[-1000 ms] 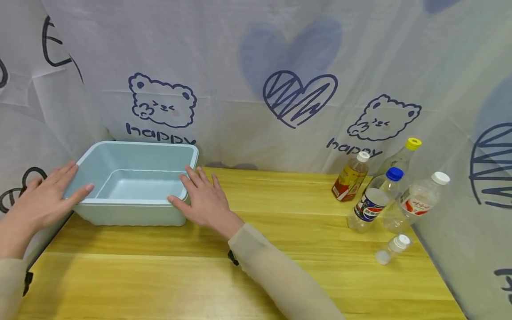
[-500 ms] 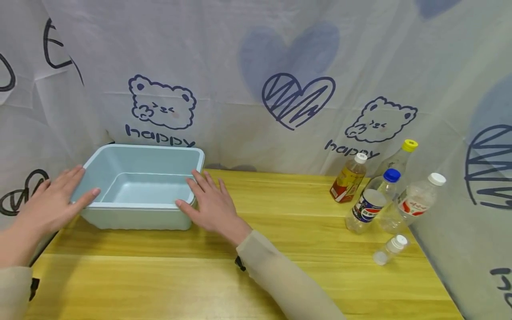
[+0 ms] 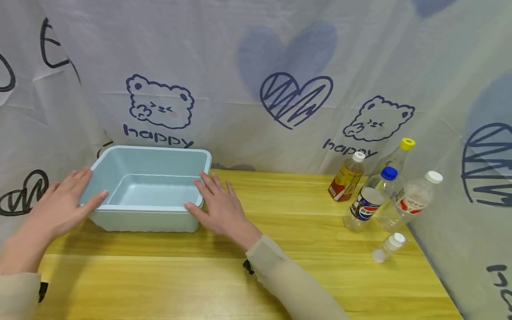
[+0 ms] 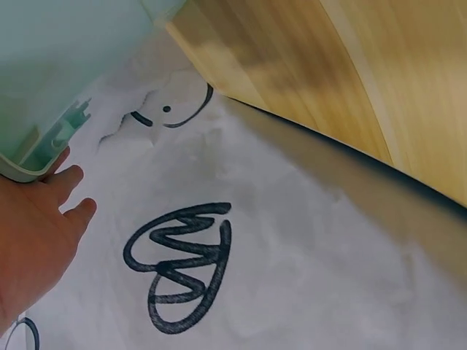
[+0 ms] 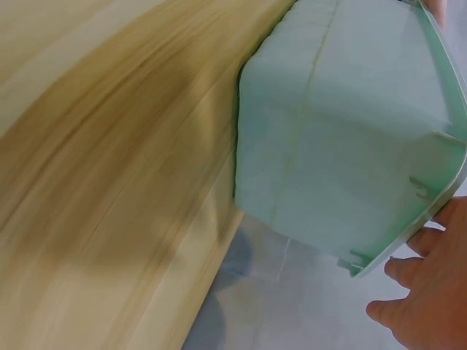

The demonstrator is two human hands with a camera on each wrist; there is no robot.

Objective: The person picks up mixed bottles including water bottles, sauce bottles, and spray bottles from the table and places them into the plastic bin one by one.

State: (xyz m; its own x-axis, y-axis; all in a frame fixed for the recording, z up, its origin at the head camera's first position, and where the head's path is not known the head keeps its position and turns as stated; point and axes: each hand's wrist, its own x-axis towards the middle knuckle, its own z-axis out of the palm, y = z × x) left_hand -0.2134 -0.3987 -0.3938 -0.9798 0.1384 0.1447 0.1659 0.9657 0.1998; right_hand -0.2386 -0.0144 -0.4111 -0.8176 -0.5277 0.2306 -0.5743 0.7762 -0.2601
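Observation:
A pale blue plastic bin (image 3: 148, 221) stands on the wooden table at the left in the head view, with nothing inside it. My left hand (image 3: 64, 202) rests at its left rim, thumb over the front corner and fingers extended along the side. At the right rim lies my right hand (image 3: 222, 206), fingers spread and fairly straight, thumb at the front corner. In the left wrist view, fingertips of the left hand (image 4: 44, 233) show under the rim. The right wrist view has the right hand (image 5: 430, 284) touching the rim of the bin (image 5: 343, 138).
Several bottles stand at the table's right: one with an orange-red label (image 3: 346, 178), a blue-capped one (image 3: 366, 202), a white-capped clear one (image 3: 412, 202), a yellow-capped one (image 3: 396, 160) and a small jar-like bottle (image 3: 388, 247). A printed cloth (image 3: 232, 129) hangs behind the wooden table (image 3: 160, 275).
The bin has slid a little to the right along the table, with both hands moving along at its sides. The bottles stay where they were, apart from a slight shift of the view.

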